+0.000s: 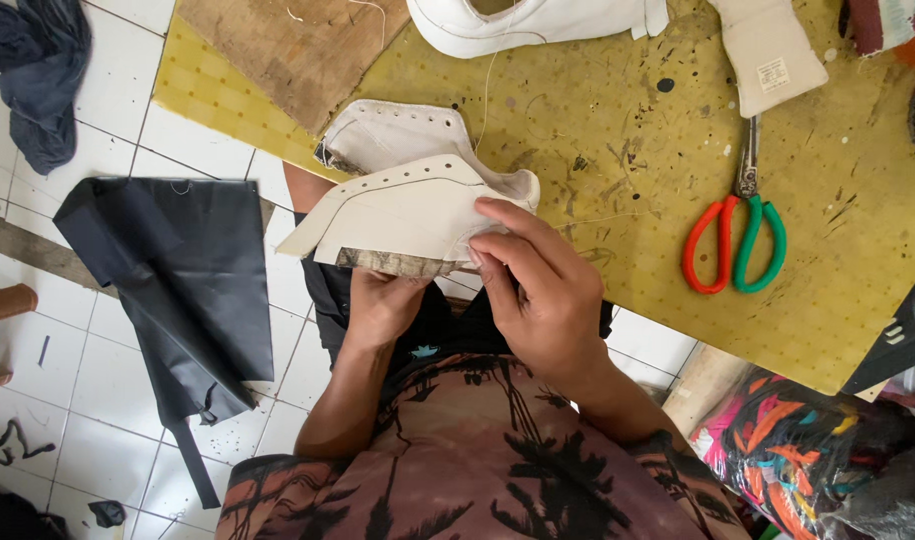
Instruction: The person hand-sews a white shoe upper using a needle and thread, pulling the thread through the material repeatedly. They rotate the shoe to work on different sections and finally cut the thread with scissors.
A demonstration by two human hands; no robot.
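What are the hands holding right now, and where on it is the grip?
Both hold the white shoe upper. The left hand supports it from underneath at its lower edge; the right hand pinches its near right end with the fingertips.

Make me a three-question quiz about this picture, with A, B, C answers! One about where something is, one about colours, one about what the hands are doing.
1. Where are the scissors?
A. on the yellow table
B. on the tiled floor
C. in a hand

2. What colours are the scissor handles?
A. both blue
B. red and green
C. black and white

3. What are the left hand and right hand doing?
A. resting empty
B. cutting cloth
C. gripping the white shoe upper

Answers: 1 A, they lie flat on the tabletop; 2 B, one loop of each colour; 3 C, both hands clasp its lower edge.
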